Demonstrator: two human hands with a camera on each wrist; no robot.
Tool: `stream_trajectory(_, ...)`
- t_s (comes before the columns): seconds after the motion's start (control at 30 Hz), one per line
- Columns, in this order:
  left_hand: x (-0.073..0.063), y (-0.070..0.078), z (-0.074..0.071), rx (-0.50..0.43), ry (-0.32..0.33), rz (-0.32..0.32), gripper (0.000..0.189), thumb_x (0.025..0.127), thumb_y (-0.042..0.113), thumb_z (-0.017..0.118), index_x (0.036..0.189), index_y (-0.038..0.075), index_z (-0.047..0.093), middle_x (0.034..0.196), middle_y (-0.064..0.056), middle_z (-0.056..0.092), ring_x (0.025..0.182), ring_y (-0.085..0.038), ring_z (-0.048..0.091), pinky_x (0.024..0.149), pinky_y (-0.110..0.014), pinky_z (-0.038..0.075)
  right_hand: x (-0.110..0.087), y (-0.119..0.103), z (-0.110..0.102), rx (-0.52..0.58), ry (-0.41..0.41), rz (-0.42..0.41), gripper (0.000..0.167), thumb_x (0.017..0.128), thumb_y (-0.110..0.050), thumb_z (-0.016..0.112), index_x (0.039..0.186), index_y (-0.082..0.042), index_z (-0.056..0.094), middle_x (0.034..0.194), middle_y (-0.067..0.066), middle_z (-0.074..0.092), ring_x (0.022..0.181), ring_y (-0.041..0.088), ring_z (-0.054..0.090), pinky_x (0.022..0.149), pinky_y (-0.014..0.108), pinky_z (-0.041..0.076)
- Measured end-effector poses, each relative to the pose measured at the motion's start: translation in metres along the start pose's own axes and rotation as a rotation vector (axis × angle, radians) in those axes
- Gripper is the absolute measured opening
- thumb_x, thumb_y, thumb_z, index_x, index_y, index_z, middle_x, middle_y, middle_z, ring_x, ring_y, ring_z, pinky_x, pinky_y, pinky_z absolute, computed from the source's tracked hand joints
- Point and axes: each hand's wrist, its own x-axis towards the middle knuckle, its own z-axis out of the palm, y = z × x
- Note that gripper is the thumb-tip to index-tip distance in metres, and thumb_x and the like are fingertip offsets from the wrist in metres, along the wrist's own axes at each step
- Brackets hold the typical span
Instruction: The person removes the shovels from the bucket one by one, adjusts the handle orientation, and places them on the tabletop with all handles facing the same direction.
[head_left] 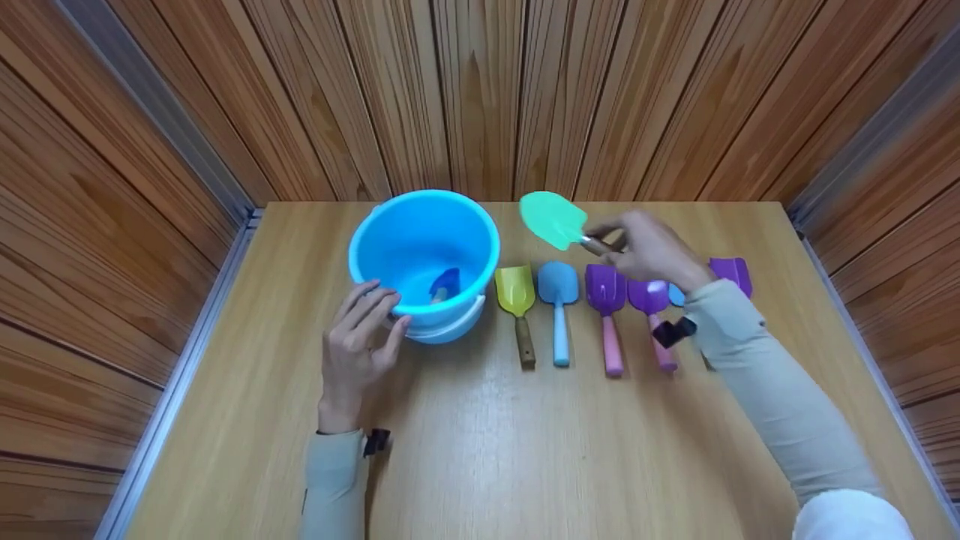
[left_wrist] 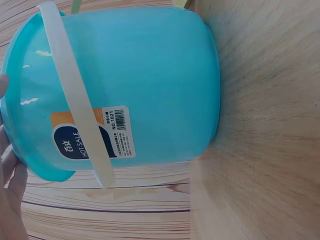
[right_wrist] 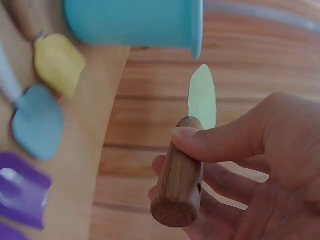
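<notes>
In the head view, a blue bucket (head_left: pixel 424 196) stands upright at the table's back, a blue-bladed shovel (head_left: pixel 445 282) inside it. My left hand (head_left: pixel 360 341) holds the bucket's near left rim, fingers over the edge and thumb outside. My right hand (head_left: pixel 651 246) grips the wooden handle (right_wrist: pixel 177 185) of a light green trowel (head_left: pixel 553 217), raised above the row of shovels. The blade points left toward the bucket. The right wrist view shows the thumb along the handle and fingers curled beneath. Below lie a yellow shovel (head_left: pixel 515 291) and a light blue shovel (head_left: pixel 559 285).
Two purple shovels with pink handles (head_left: pixel 613 349) lie farther right. Another purple blade (head_left: pixel 731 274) and a blue piece (head_left: pixel 676 295) are partly hidden by my right arm. A white handle (left_wrist: pixel 75 95) hangs against the bucket. Wood-panelled walls (head_left: pixel 480 97) border the table.
</notes>
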Motion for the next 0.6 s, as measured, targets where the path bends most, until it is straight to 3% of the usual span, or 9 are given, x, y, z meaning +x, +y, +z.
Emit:
stream_trajectory(0.23,-0.002,-0.001,-0.002,0.014,0.007,0.004,0.042,0.088,0.018,0.089,0.128,0.013,0.079,0.129,-0.003,0.078,0.133,-0.029,0.067,0.118,-0.035,0.05,-0.023,0.038,-0.008,0.112,0.041,0.066,0.044,0.095,0.003,0.071,0.138,-0.003,0.07,0.135,0.026,0.069,0.096,0.032,0.074,0.062,0.025,0.059)
stream_trajectory(0.4,-0.001,0.0,-0.002,0.006,0.006,0.009,0.04,0.088,0.017,0.089,0.127,0.012,0.079,0.127,-0.007,0.079,0.131,-0.033,0.068,0.119,-0.035,0.049,-0.043,0.065,-0.018,0.157,0.095,0.099,0.044,0.096,0.001,0.071,0.14,-0.001,0.067,0.132,0.03,0.069,0.092,0.026,0.075,0.059,0.025,0.06)
stream_trajectory(0.6,-0.001,0.001,0.001,-0.009,0.003,0.004,0.041,0.088,0.016,0.089,0.128,0.013,0.079,0.129,-0.005,0.078,0.133,-0.031,0.067,0.119,-0.035,0.049,-0.075,0.106,-0.031,0.117,0.143,0.164,0.045,0.1,-0.005,0.07,0.144,0.001,0.063,0.136,0.032,0.067,0.107,0.038,0.072,0.065,0.023,0.061)
